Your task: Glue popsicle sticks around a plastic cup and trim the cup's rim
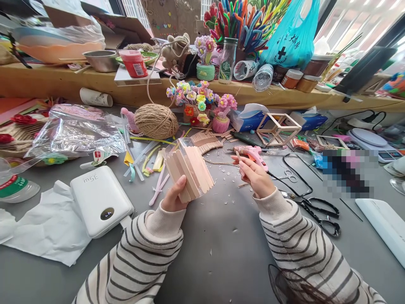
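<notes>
My left hand [174,195] is closed around a clear plastic container [189,145] whose side is covered by upright wooden craft sticks [185,173]. Its thumb presses on the sticks near the bottom, while the other fingers are hidden behind. A strip of clear plastic shows between some sticks. To the right, my right hand [255,178] pinches a small wooden stick [238,155] between thumb and fingers. Just beyond that hand lies a pink hot glue gun [257,155] on the table. Loose craft sticks [207,143] are piled behind the container.
Black-handled scissors [321,213] and a black cable [297,177] lie right of my right hand. A white power bank [101,200] rests at left. Behind are a twine ball [156,120], a wooden stick frame [278,128] and a crowded shelf [177,88].
</notes>
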